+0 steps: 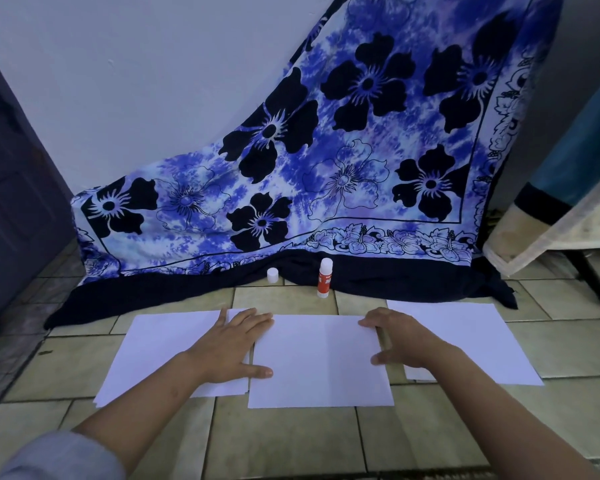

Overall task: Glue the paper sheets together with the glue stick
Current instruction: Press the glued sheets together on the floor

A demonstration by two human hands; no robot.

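At the left of the tiled floor (291,441) the left sheet (160,351) lies flat. The left hand (229,344) rests palm down across its right edge, fingers straight and close together, thumb reaching onto the middle sheet (319,362), which overlaps it there. To me that looks like pressing a glued seam. Further back, at the hem of the flowered cloth (326,150), a small white cap (272,274) sits alone. Just right of it the glue stick (325,278) stands upright, well apart from both hands. The right hand (399,344) is at the middle sheet's right edge, fingers and thumb spread wide, tips touching the paper; I can't see whether the edge is lifted under the palm. Beyond it the right sheet (465,341) lies on the tiles, its left edge hidden behind that hand. What worries me is the seam. If the right hand nudges the middle sheet sideways while the glue is wet, the overlap could slide crooked or wrinkle, and the near edges already look out of line. Uneven pressure from the left hand might leave the near end of the joint unstuck. The stick, with its cap off, may dry out, and standing on end it would tip at a careless reach.
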